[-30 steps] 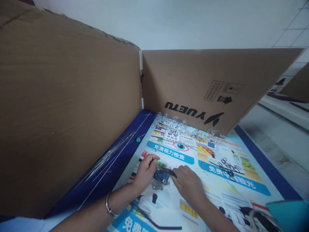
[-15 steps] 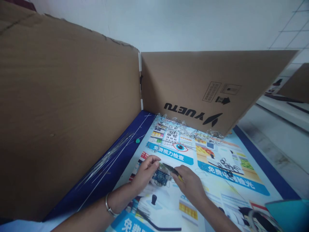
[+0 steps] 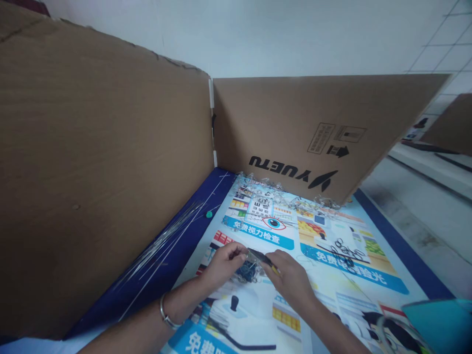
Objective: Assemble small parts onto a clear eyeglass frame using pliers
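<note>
My right hand (image 3: 291, 275) is wrapped round pliers (image 3: 262, 256) with dark jaws and yellow on the handle. The jaws point left, reaching my left hand (image 3: 225, 263). That hand is closed in a pinch, thumb against fingers, with a silver bracelet at its wrist. What it pinches is too small to make out, though thin shiny bits show near the jaw tips. Just below the jaws lies a dark blue patch with small wire loops (image 3: 246, 273) about it, partly hidden by my fingers.
Cardboard panels stand at the left (image 3: 110, 162) and back (image 3: 287, 118). Straight thin wires (image 3: 165, 238) lie on the blue border near a small green piece (image 3: 209, 214). Bent wire pieces (image 3: 273, 189) line the back panel. Dark rings (image 3: 346, 254) lie right; a teal object (image 3: 438, 322) is lower right.
My left hand has turned slightly, its fingers curling closer to the plier jaws. The pliers stay in my right hand. The whole view has shifted slightly.
</note>
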A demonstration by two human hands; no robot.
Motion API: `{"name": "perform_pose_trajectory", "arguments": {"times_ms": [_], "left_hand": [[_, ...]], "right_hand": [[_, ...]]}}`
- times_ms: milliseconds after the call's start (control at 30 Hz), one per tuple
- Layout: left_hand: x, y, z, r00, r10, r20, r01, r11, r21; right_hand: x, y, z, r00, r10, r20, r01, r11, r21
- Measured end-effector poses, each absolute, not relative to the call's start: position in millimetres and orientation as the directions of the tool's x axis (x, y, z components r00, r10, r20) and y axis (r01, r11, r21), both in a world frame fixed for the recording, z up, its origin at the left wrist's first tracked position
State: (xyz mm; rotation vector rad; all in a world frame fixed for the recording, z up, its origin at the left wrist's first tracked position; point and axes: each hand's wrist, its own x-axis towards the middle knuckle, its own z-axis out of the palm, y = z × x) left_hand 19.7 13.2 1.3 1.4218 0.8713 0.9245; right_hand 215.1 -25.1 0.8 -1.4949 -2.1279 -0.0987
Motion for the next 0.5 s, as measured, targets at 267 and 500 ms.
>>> {"name": "perform_pose_trajectory", "arguments": {"times_ms": [267, 500], "left_hand": [[21, 15, -7, 0.412, 0.909, 0.063, 0.03, -0.083, 0.996], [22, 15, -8, 0.452, 0.891, 0.053, 0.024, -0.072, 0.997]], "right_hand": [[212, -27, 5, -0.285, 0.808, 0.515, 0.89, 0.423, -0.17], [210, -30, 11, -0.311, 0.793, 0.523, 0.886, 0.442, -0.143]]}}
